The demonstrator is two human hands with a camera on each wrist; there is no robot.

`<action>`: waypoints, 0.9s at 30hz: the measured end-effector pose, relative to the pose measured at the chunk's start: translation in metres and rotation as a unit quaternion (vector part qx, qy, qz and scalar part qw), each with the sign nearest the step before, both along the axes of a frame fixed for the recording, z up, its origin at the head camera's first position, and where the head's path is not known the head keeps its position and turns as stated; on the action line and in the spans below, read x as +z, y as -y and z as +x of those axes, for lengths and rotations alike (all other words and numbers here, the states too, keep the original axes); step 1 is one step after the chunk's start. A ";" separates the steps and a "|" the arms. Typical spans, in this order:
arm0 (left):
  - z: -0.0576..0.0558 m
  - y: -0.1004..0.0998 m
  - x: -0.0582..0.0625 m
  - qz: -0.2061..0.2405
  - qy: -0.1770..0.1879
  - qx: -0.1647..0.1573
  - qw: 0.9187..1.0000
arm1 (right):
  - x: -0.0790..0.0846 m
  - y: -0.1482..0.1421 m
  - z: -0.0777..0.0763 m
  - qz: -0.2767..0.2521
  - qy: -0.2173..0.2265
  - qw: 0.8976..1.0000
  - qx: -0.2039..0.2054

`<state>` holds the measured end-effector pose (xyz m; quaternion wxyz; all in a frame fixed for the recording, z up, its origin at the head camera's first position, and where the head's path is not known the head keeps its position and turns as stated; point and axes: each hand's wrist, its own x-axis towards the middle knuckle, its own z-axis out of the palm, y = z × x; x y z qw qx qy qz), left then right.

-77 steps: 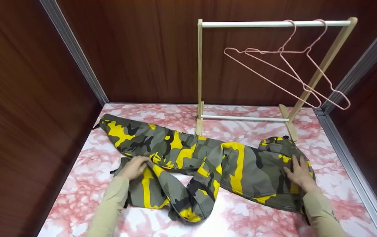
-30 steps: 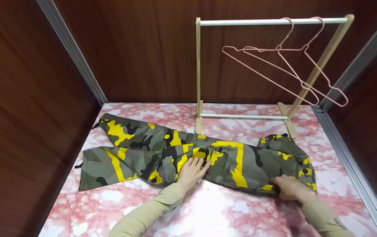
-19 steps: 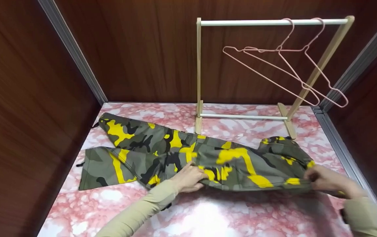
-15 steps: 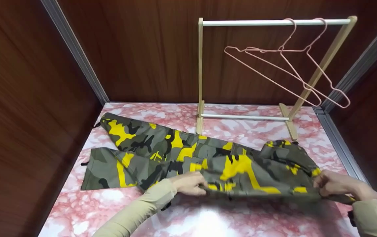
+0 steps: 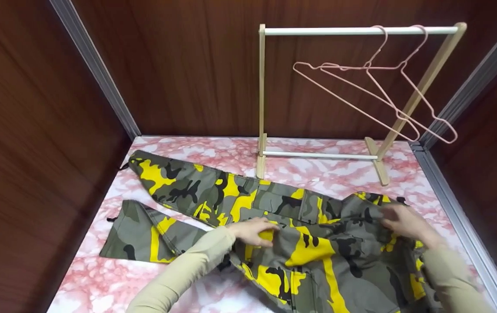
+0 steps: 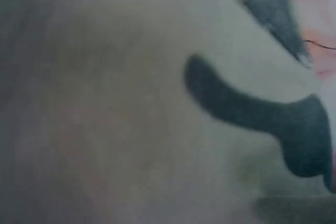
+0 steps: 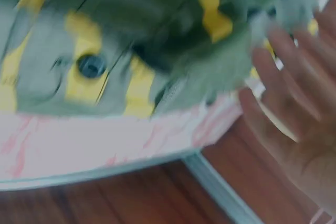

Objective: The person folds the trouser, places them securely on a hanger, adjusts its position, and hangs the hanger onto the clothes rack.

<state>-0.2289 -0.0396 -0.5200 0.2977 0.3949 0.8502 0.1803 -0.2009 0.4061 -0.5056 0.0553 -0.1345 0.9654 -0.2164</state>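
Note:
Camouflage trousers [image 5: 318,256] in grey, olive, black and yellow lie rumpled on the table, legs toward the left and waist at the right. Over the middle of them is my left hand [image 5: 255,231], its fingers and thumb parted against the cloth. My right hand [image 5: 407,224], blurred, is above the waist end; the right wrist view shows its fingers spread and holding nothing. A dark button [image 7: 91,65] sits on the waistband there. Blurred trouser cloth [image 6: 157,129] fills most of the left wrist view, and no hand shows in it.
Behind the trousers stands a small rack [image 5: 318,155] of wood posts and white bars. Two pink hangers [image 5: 348,95] hang from its top bar. The pink marbled table [image 5: 83,278] is bounded by brown panels [image 5: 179,78] with metal edging.
The nearer part of the trousers has been lifted and spread toward the front, uncovering the farther leg. My right hand has let go of the waist edge and moved back over the cloth.

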 end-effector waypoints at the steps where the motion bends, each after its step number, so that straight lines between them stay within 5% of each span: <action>1: -0.001 0.002 0.003 -0.019 0.006 0.010 1.000 | -0.004 0.006 -0.006 0.006 -0.025 1.000 -0.009; 6: -0.006 0.009 0.029 -0.051 0.081 0.001 0.995 | -0.023 0.029 -0.030 0.068 -0.094 0.992 -0.040; 11: -0.031 0.018 0.052 -0.027 0.104 0.031 0.994 | -0.036 0.047 -0.046 0.121 -0.063 0.989 -0.055; 13: -0.043 0.020 0.054 -0.034 0.078 0.046 0.995 | -0.038 0.052 -0.052 0.143 -0.039 0.987 -0.062; 16: -0.061 0.018 0.045 -0.050 0.029 0.085 0.995 | -0.039 0.057 -0.059 0.172 0.004 0.983 -0.068; 21: -0.089 0.012 0.007 -0.078 -0.067 0.166 0.981 | -0.042 0.062 -0.066 0.172 0.052 0.982 -0.051; 27: -0.117 0.008 -0.023 -0.095 -0.149 0.233 0.956 | -0.043 0.067 -0.071 0.171 -0.033 0.985 0.007</action>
